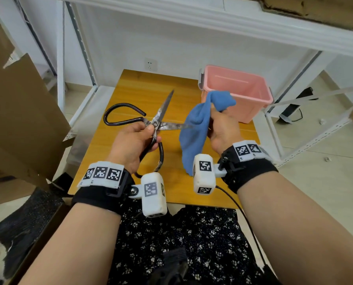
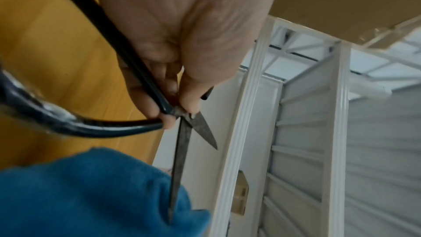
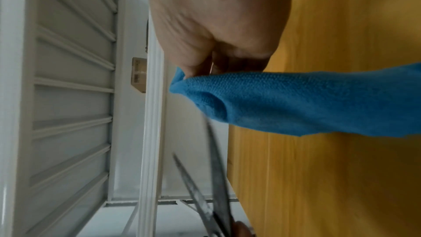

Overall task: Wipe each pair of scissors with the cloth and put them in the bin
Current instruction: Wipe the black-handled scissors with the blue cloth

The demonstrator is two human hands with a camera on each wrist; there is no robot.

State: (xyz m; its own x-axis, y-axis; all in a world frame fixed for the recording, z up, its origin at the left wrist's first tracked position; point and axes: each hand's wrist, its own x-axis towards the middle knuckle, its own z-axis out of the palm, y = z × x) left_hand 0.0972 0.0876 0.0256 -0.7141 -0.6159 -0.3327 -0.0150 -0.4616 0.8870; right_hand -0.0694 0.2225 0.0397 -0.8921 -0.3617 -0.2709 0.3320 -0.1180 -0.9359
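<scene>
Large old scissors (image 1: 161,118) with black loop handles and tarnished blades are spread wide open above the wooden table (image 1: 134,95). My left hand (image 1: 134,140) grips them at the pivot, thumb and fingers pinching there (image 2: 180,109). One blade points away, the other points right, its tip against the blue cloth (image 1: 194,130). My right hand (image 1: 223,128) holds the cloth bunched (image 3: 273,104), with the rest hanging down. The blades (image 3: 205,195) show below the cloth in the right wrist view. The pink bin (image 1: 243,93) stands at the table's back right, and nothing shows inside it.
White metal shelving (image 1: 192,19) frames the table behind and on both sides. Cardboard boxes (image 1: 17,110) stand at the left. A wall socket (image 1: 150,64) sits behind the table. My lap in a dark flowered fabric (image 1: 181,243) is at the table's near edge.
</scene>
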